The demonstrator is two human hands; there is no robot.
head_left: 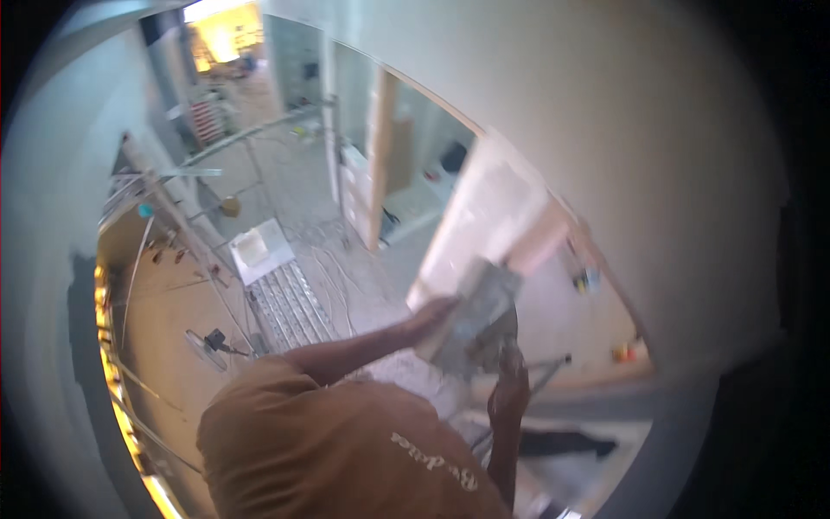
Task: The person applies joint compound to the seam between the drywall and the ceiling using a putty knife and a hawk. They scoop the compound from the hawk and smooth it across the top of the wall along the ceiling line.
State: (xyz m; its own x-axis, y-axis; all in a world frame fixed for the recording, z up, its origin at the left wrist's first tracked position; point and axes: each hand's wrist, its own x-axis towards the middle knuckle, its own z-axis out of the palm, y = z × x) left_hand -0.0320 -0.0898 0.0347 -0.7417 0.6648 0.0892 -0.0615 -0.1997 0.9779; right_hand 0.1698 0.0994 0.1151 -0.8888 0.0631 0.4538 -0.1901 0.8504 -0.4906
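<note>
My left hand (pixel 434 318) is closed at the near edge of a flat, grey rectangular plastering trowel (pixel 487 296), held out in front of my chest. Grey smears, likely plaster, cover its face. To the right, my right hand (pixel 510 385) is wrapped round the handle of a putty knife (pixel 500 333). Its darker blade lies against or just over the trowel's face; motion blur hides whether they touch. The fingers of my left hand are partly hidden behind the trowel.
Below lies a ribbed metal scaffold plank (pixel 291 303) with a white board (pixel 262 249) at its far end. Scaffold tubes (pixel 251 130) cross beyond. A pale wall (pixel 666 173) rises close on the right, above door openings with a wooden frame (pixel 379 164). Cables trail over the dusty floor (pixel 298 186).
</note>
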